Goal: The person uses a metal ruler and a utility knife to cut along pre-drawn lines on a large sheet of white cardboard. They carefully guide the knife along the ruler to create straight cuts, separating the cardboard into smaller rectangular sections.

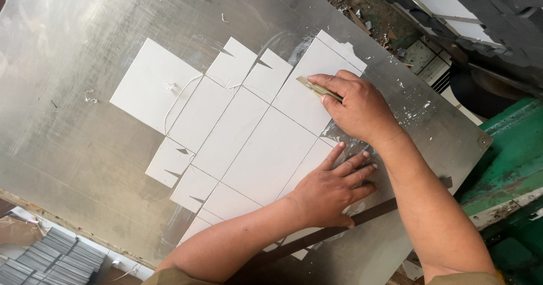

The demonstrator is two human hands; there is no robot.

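Observation:
A white flat carton blank (237, 132) with creased panels and cut flaps lies on a scratched metal plate (85, 53). My right hand (359, 109) grips a small yellowish cutter blade (317, 87), whose tip rests on the blank's upper right panel. My left hand (334, 189) lies flat, fingers spread, pressing down the blank's right edge just below the right hand. Thin curls of trimmed white card (178, 101) lie on the blank's left panels.
A dark narrow strip (373, 208) runs across the plate under my left forearm. White scraps (416, 107) dot the plate's right edge. A green machine frame (509, 155) stands at the right. Stacked grey sheets (51, 257) sit at the lower left, white panels (452, 8) at the upper right.

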